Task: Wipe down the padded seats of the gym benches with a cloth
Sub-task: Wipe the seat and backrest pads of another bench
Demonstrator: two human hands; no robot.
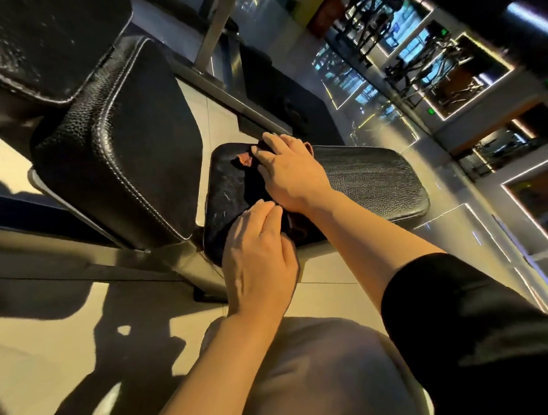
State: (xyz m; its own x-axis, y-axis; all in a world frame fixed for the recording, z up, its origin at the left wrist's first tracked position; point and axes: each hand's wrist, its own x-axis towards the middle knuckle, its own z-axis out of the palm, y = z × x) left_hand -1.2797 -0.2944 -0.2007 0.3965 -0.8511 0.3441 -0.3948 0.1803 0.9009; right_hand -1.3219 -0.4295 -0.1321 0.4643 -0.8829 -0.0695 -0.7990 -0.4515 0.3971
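A low black padded seat (pixel 370 182) lies in the middle of the view. A dark cloth (pixel 251 179) with a reddish-brown edge is spread over its left half. My right hand (pixel 291 171) presses flat on the far part of the cloth, fingers together. My left hand (pixel 258 259) rests on the near edge of the cloth and seat, fingers laid flat. A taller black padded seat (pixel 127 136) with white stitching stands to the left, and another worn black pad (pixel 41 42) sits above it at the top left.
Grey metal frame bars (pixel 186 264) hold the seats up over a pale tiled floor (pixel 50 349). My knee in grey trousers (pixel 318 374) is at the bottom. Mirrors and lit panels (pixel 450 68) run along the right side.
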